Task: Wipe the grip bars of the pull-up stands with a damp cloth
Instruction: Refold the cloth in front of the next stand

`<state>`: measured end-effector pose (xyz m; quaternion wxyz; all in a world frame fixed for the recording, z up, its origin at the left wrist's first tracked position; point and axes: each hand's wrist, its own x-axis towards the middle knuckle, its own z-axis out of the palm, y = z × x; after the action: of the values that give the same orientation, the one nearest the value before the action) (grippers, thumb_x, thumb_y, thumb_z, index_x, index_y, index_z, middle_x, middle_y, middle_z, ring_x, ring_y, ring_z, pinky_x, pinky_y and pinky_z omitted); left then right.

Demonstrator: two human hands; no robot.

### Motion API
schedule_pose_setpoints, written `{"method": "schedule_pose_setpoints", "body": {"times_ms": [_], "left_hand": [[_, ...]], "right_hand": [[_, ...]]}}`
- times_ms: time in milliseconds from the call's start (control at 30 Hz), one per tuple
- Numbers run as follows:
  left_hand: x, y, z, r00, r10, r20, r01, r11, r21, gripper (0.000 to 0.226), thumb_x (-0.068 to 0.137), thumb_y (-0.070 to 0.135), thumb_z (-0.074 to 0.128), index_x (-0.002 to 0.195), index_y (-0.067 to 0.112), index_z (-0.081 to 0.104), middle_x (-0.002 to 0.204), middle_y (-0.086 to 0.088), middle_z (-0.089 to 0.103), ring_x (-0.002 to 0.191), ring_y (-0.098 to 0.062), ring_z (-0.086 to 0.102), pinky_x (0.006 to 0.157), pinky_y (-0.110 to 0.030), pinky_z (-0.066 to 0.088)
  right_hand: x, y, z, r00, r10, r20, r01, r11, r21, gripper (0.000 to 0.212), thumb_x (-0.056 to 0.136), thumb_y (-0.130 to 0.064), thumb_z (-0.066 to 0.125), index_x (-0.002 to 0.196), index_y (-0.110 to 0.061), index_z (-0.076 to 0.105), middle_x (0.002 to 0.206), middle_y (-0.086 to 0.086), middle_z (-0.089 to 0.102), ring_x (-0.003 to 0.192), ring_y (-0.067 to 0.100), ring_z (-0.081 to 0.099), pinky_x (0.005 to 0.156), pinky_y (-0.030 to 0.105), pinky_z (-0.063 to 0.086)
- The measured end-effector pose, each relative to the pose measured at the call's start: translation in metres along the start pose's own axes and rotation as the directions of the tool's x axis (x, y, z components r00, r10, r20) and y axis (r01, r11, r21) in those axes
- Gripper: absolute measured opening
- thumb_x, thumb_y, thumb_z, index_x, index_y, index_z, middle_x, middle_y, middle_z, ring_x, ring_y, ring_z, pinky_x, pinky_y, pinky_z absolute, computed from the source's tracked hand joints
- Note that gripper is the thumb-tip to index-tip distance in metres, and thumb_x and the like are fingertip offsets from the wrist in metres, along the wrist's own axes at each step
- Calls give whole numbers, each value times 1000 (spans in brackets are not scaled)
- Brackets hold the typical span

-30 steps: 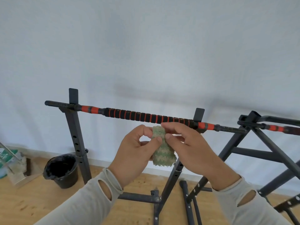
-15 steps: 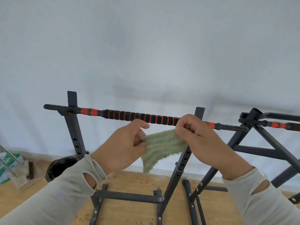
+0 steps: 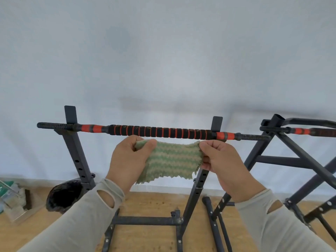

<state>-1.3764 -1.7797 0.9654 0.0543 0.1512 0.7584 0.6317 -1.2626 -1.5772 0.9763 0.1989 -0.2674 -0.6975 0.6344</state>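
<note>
Head view: a person holds a cloth stretched out just below a pull-up stand's grip bar.

Left hand [image 3: 127, 160] pinches the left top corner of the green-striped cloth [image 3: 172, 160], and the right hand [image 3: 221, 160] has its fingers [image 3: 207, 148] clenched on the right edge. Between them the cloth hangs spread, near the black-and-red grip bar [image 3: 160, 132] but apart from it. A second stand [image 3: 291, 160] is on the right; a black bucket [image 3: 63, 195] sits on the wooden floor [image 3: 154, 239] at left.
</note>
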Motion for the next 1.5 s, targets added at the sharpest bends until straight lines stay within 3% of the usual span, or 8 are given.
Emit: {"method": "schedule_pose_setpoints", "body": {"times_ms": [267,433,600,767,1000,1167,1367,1500], "left_hand": [[-49,35,48,931,319,179,-339,936,93,42,99,55,39,67,41,62,65,13,62,69,-4,60,62,-11,44],[-49,33,54,913,154,378,-115,985,-125,64,89,74,20,91,41,75,92,13,74,87,-8,69,76,-11,50],[-12,22,73,985,31,173,-16,996,-88,30,95,50,56,116,35,70,113,14,73,105,-9,67,97,-41,54],[7,31,118,838,-108,535,205,971,-125,44,85,46,72,103,7,70,106,-15,73,102,-38,67,97,-57,53],[24,68,174,705,88,704,-247,961,127,13,84,26,82,82,25,69,71,8,65,62,-3,57,61,-15,47],[45,89,211,624,38,780,-359,901,244,33,79,37,85,101,36,59,92,5,73,69,-6,65,68,-25,55],[97,54,224,852,216,477,-466,728,503,16,87,45,70,98,41,59,96,25,64,92,1,64,85,-22,52],[132,16,229,838,363,407,-543,482,688,27,94,49,59,107,26,68,106,14,65,98,-14,61,90,-33,50]], "right_hand": [[-42,-7,36,970,-233,-66,220,963,-156,19,101,-44,59,96,-30,72,91,-10,73,90,11,71,80,29,62],[-30,3,11,990,-123,64,125,992,-34,26,90,-49,72,109,-32,73,101,-8,77,96,12,74,84,34,61],[5,19,-28,980,104,168,-174,858,484,22,102,-12,55,111,-6,74,113,19,75,104,33,71,93,51,57],[26,30,-67,962,57,268,-215,763,610,30,96,-15,53,117,2,66,118,25,71,98,31,73,79,39,63],[50,34,-146,933,-32,358,-17,991,134,66,73,-55,85,129,-26,66,122,-1,74,116,17,69,104,37,55],[76,14,-185,877,10,481,-5,1000,-11,21,90,-27,74,108,-17,79,104,12,77,97,24,72,92,30,56],[115,17,-234,992,-124,-26,123,991,-55,14,96,-28,70,86,-24,80,77,-1,75,68,21,66,68,25,56],[160,17,-254,851,-487,-196,304,762,-572,16,96,-39,67,98,-26,77,85,-10,71,77,8,64,71,12,48]]}}
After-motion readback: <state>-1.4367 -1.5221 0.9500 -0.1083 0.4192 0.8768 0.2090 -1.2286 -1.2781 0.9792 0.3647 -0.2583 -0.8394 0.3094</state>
